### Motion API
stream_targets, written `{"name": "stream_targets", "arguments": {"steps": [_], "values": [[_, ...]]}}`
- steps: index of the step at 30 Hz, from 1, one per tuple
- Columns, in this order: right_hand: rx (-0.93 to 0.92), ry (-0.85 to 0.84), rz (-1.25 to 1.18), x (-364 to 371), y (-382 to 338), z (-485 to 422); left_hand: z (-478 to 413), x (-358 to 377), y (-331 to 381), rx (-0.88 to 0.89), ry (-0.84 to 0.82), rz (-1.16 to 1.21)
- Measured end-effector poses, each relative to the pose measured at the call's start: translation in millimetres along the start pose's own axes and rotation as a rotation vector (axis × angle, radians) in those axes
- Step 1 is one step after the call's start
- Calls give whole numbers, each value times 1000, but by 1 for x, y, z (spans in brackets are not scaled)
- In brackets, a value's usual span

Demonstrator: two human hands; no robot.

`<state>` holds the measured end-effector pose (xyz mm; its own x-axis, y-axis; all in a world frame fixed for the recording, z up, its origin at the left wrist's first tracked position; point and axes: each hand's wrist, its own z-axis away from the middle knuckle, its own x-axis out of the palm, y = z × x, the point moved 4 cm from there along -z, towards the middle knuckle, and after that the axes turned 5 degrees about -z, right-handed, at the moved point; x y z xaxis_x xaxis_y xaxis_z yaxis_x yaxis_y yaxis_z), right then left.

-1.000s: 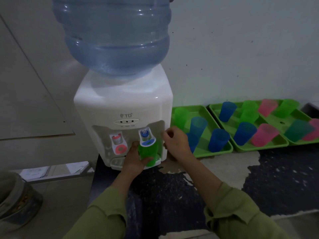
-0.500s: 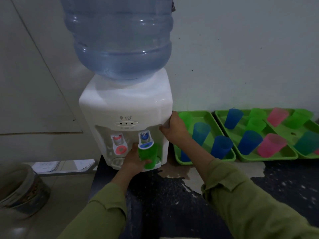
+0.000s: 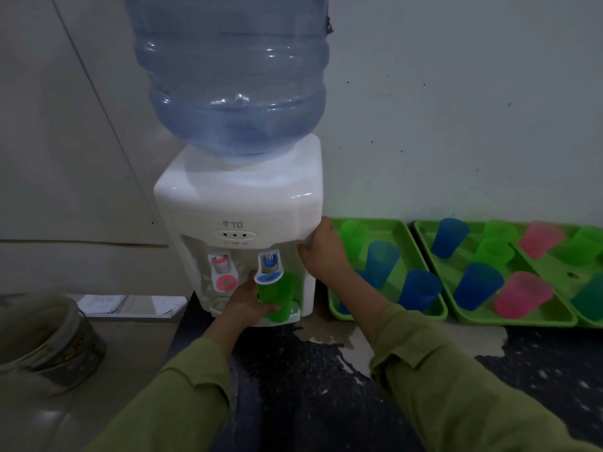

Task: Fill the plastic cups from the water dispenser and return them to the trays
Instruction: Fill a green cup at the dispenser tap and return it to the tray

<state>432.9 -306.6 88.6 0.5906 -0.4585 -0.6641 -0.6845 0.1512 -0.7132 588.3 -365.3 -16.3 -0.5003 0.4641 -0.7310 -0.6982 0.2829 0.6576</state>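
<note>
since the earlier frame the right hand (image 3: 323,252) has left the front of the water dispenser (image 3: 241,216) and now lies flat against its right side wall, fingers spread on the casing and holding nothing. the left hand (image 3: 249,301) stays wrapped around a green cup (image 3: 275,296), fingers closed on its side, pressing it up against the blue tap lever (image 3: 269,270) over the drip tray. what the cup holds cannot be made out. the red tap (image 3: 223,272) beside it is untouched. the big bottle (image 3: 231,73) on top is partly full of water. to the right, against the wall, sit green trays: the near tray (image 3: 401,230) carries one green cup and several blue ones, upright; the second tray (image 3: 463,318) holds blue, green and pink cups; a third tray (image 3: 587,321) is cut by the frame edge. their fill levels cannot be judged. a bucket (image 3: 49,340) stands low at the left.
</note>
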Motion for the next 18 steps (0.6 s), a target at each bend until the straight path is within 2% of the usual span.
{"name": "stream_targets", "arguments": {"steps": [11, 18], "values": [[-7, -27, 8, -4, -4, 3, 13, 5, 24, 36, 24, -15], [-8, -36, 11, -4, -3, 4, 18, -2, 25, -4, 111, -5]]}}
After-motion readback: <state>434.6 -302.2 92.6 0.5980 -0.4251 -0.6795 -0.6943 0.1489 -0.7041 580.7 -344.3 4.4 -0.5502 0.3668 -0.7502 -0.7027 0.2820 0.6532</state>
